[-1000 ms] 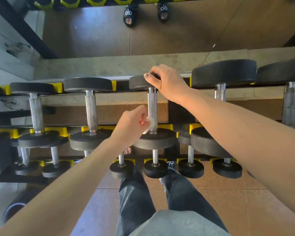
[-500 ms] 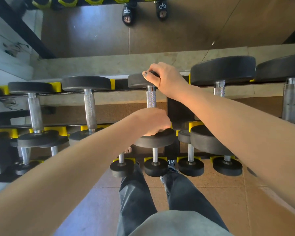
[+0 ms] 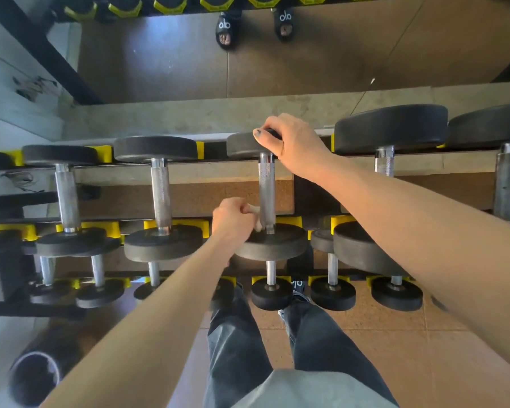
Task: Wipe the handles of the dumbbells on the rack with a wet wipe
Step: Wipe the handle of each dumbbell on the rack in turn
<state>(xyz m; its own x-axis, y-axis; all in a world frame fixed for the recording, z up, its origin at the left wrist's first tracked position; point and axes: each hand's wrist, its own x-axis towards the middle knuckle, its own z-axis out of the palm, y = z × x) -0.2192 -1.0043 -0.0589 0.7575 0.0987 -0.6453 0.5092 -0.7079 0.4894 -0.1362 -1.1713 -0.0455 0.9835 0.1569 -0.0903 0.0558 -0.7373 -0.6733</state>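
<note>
At frame centre, left hand [image 3: 233,219] pinches white wipe [image 3: 255,213] against knurled steel handle [image 3: 266,192]; right hand [image 3: 292,142] grips round black plate [image 3: 242,145].

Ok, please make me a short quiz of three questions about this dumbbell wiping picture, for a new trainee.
1. True or false: the right hand rests on the far weight plate of the dumbbell being wiped.
2. What does the left hand pinch against the handle?
A. a wet wipe
B. a spray bottle
C. a brush
3. Fill in: the wet wipe touches the handle near its ____ end, close to the near weight plate.

Key:
1. True
2. A
3. Lower (near)
</note>
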